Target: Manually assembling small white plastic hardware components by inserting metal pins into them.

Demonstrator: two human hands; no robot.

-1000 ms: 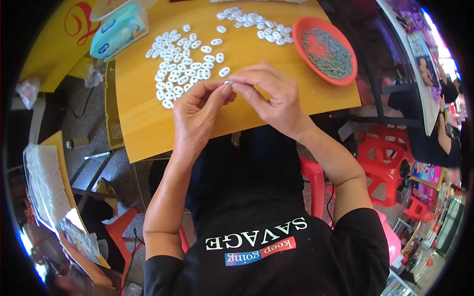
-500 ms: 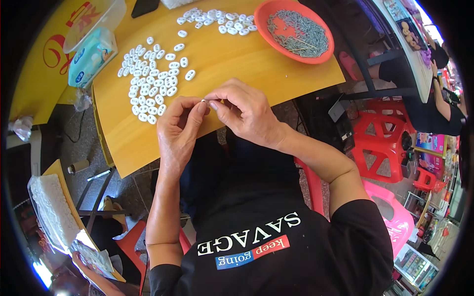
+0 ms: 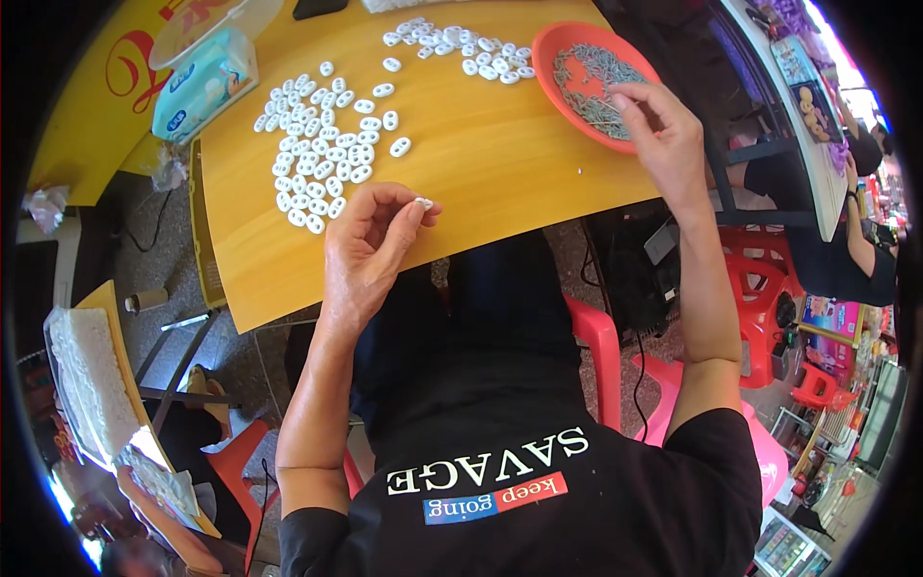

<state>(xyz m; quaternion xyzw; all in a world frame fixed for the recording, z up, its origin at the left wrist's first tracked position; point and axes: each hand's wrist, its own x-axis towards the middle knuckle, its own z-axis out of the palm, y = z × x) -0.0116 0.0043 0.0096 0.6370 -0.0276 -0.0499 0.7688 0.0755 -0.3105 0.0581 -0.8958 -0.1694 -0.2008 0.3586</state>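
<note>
Near the table's front edge, my left hand (image 3: 370,245) pinches a small white oval two-hole piece (image 3: 424,204) between thumb and fingertips; most of it is covered. My right hand (image 3: 663,135) reaches over the near right side of an orange plastic bowl (image 3: 550,69). Its thumb and index finger are drawn together just above a heap of small grey screw-like pieces (image 3: 591,62). Whatever those fingertips hold is too small to make out. Many loose white two-hole ovals (image 3: 317,144) are spread flat beyond my left hand, and another group (image 3: 457,40) lies at the table's far side.
The yellow tabletop (image 3: 481,163) ends just in front of my body. A tissue pack (image 3: 204,85) and a clear plastic tub stand at the far left. A dark flat object (image 3: 319,8) lies at the back. Red stools (image 3: 755,308) stand on the right, with another person beyond.
My right hand has left my left hand and moved right and away to the orange bowl. My left hand stays near the front edge, still pinching the small white piece.
</note>
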